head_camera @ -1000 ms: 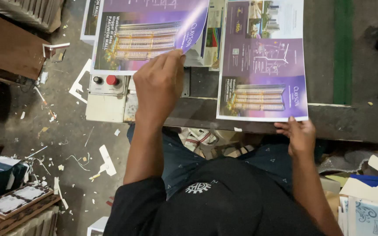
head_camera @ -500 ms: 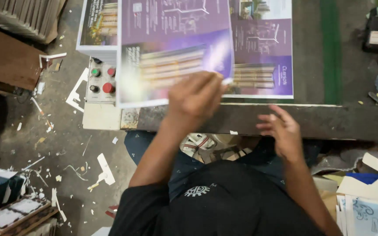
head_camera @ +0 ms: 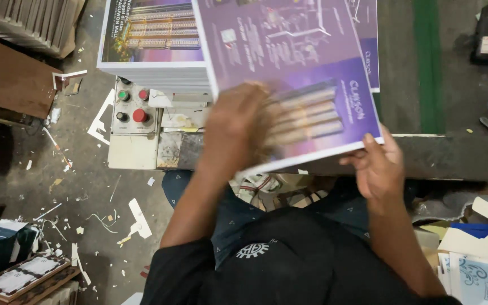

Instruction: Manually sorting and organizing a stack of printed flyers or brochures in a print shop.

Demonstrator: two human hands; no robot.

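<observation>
Pressing flat on a purple printed sheet (head_camera: 289,73), the left hand (head_camera: 238,127) is blurred, palm down and fingers spread, while the right hand (head_camera: 377,164) pinches the sheet's near right corner from below. That sheet tilts over the front edge of the dark worktable (head_camera: 458,152), covering part of a white paper stack (head_camera: 153,70). A button panel (head_camera: 134,107) sits just left; littered floor (head_camera: 86,197) lies open beyond.
</observation>
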